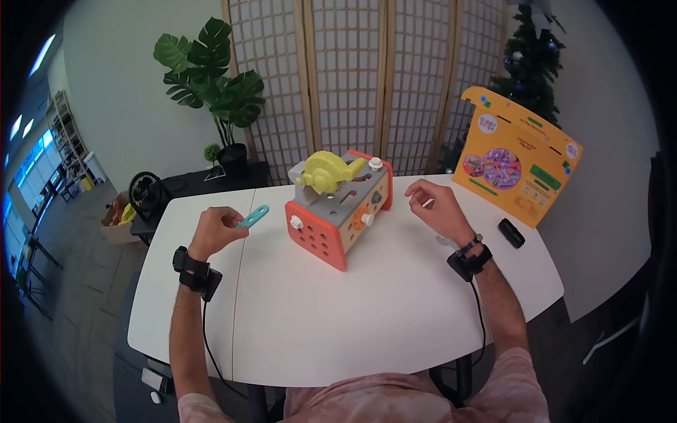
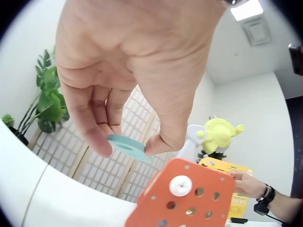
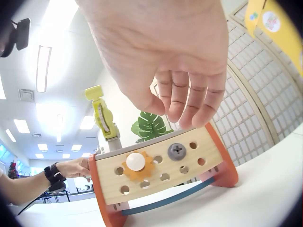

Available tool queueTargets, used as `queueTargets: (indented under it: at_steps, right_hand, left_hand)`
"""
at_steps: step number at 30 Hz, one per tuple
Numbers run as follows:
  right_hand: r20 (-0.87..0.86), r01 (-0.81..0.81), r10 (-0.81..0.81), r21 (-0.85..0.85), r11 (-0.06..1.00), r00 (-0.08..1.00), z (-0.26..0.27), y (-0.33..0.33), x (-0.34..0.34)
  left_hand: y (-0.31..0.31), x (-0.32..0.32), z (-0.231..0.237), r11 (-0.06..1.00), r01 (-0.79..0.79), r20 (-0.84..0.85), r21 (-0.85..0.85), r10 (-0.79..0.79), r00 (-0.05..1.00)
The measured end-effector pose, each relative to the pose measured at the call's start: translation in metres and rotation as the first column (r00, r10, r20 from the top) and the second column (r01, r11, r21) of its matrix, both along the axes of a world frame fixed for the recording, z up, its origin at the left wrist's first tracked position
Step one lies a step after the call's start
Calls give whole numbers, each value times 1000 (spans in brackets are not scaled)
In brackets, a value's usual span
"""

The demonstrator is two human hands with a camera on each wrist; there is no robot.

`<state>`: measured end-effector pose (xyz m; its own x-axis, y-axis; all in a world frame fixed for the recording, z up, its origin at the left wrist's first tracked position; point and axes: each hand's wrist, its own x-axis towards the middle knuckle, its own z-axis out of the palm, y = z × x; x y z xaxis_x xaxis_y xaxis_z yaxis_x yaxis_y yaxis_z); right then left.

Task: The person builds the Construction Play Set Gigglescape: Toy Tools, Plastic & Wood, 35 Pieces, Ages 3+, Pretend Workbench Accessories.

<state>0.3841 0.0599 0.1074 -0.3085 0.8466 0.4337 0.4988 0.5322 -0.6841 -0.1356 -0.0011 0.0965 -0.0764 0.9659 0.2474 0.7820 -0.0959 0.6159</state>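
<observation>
My left hand (image 1: 214, 231) pinches a teal strip with holes (image 1: 254, 216) between thumb and fingers, left of a toy workbench (image 1: 316, 238). In the left wrist view the strip (image 2: 127, 147) lies across the fingertips. The workbench has red-orange end panels, a grey slotted top and a wooden side. A yellow-green toy saw (image 1: 326, 173) sits on its top. White screw heads (image 1: 296, 223) stick out of it. On the wooden side are an orange gear (image 3: 138, 169) and a grey screw (image 3: 177, 152). My right hand (image 1: 438, 209) hovers right of the workbench, fingers loosely bent, holding nothing.
An orange-yellow box (image 1: 518, 158) stands at the table's right rear, with a black case (image 1: 511, 233) before it. The white table (image 1: 303, 317) has a seam on its left. Behind are a potted plant (image 1: 233, 155), a folding screen (image 1: 345, 84) and a black fan (image 1: 146, 192).
</observation>
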Motion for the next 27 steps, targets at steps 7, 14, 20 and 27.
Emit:
queueTargets:
  at_steps: [7,14,20,27]
  right_hand:
    - [37,-118,116,43,992,993,12,-17,-40]
    - [47,-224,221,94,970,974,28,-31,-77]
    - [91,-330,320,133,934,943,9,-20,-88]
    - [77,-293,289,51,955,954,11,-17,-87]
  left_hand:
    - [-31,99,55,946,292,36,139,-300,953]
    - [-7,137,47,889,411,-31,200,-413,910]
    - [3,148,39,858,458,-18,234,-467,884]
    - [5,147,35,863,448,-32,234,-454,890]
